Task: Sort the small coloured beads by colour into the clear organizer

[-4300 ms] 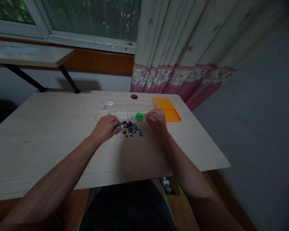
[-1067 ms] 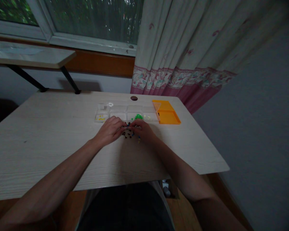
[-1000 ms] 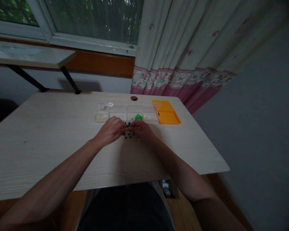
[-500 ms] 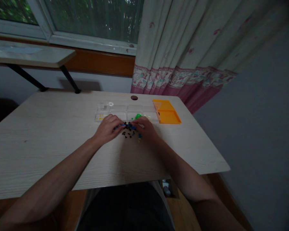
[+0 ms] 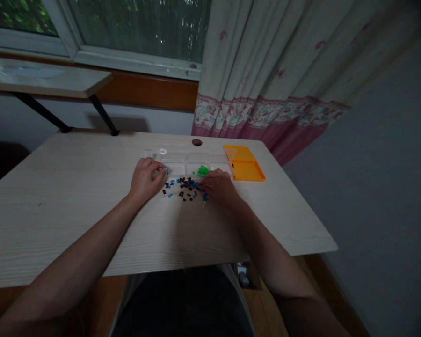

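My left hand [image 5: 145, 178] is closed in a pinch, with a small blue piece [image 5: 166, 169] at its fingertips, at the near edge of a clear divided plastic tray [image 5: 177, 157]. In front of that tray lies a loose pile of small blue and dark brown building bricks [image 5: 186, 183], some scattered toward the left and the near side. At the pile's right edge is my right hand [image 5: 220, 186], its fingers bent together at the bricks; what they grip, if anything, is too small to make out. Green pieces [image 5: 203, 171] lie in a near compartment of the tray, just beyond my right hand.
A yellow-orange open case [image 5: 247, 164] lies at the tray's right end. Behind it are the table's back edge, a round cable hole [image 5: 197, 142] and a curtain [image 5: 252, 84]. A raised shelf [image 5: 49, 79] on black legs stands at the back left.
My left hand has moved left and away from the pile to the tray's near edge with a blue piece, uncovering more bricks. My right hand has shifted slightly right, staying by the pile.
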Demonstrator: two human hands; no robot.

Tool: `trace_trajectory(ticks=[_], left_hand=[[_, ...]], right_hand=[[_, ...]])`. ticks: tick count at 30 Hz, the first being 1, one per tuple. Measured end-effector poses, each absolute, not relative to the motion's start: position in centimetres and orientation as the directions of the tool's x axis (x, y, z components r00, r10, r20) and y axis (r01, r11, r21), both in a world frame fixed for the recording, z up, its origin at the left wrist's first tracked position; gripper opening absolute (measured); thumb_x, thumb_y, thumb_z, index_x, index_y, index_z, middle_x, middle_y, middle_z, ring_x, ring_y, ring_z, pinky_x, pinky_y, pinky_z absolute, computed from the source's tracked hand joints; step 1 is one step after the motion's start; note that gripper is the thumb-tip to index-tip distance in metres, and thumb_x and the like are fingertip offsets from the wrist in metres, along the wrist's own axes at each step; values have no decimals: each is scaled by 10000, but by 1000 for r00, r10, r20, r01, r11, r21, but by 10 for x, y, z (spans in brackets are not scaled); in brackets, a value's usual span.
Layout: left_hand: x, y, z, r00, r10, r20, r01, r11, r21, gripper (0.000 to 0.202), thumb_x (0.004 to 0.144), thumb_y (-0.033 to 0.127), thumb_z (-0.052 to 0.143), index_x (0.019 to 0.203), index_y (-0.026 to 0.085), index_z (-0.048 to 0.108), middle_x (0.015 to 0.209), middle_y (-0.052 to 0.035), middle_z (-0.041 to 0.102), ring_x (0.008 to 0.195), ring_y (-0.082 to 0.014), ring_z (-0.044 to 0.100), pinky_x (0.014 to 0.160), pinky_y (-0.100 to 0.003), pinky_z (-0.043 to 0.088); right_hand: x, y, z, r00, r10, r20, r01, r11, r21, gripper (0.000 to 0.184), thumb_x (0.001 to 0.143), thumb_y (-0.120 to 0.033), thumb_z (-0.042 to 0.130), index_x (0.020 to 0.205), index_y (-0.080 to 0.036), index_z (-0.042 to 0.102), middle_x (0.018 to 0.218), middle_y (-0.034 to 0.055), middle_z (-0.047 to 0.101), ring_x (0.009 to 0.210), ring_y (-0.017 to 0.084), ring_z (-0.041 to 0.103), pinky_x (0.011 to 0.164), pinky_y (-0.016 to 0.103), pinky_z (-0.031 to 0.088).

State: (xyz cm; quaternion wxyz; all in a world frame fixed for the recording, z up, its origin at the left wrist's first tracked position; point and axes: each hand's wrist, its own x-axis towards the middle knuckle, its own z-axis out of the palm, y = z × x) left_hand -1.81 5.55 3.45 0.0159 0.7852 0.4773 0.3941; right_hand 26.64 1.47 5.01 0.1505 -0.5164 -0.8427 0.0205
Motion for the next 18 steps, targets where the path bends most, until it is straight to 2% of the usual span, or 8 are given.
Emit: trace_trajectory(ticks=[9,18], left_hand=[[-26,62,30,187,781,595,778,-488,395,272,930,388,560,954,193,749,852,-72,610,889,-243,542,853,-408,443],[-28,65,26,216,795,566,795,-480,371,270,923,351,564,1001,197,772,856,-82,612,878,-251,521,849,-424,430]], right_hand=[[263,16,48,-429,878,215,872,464,-156,128,925,-298,649,918,-269,773,949,57,720,981,246,559,823,361,329],[264,18,45,-394,880,265,874,448,-188,137,919,-326,659,948,-253,770,977,63,721,984,248,564,821,364,330]])
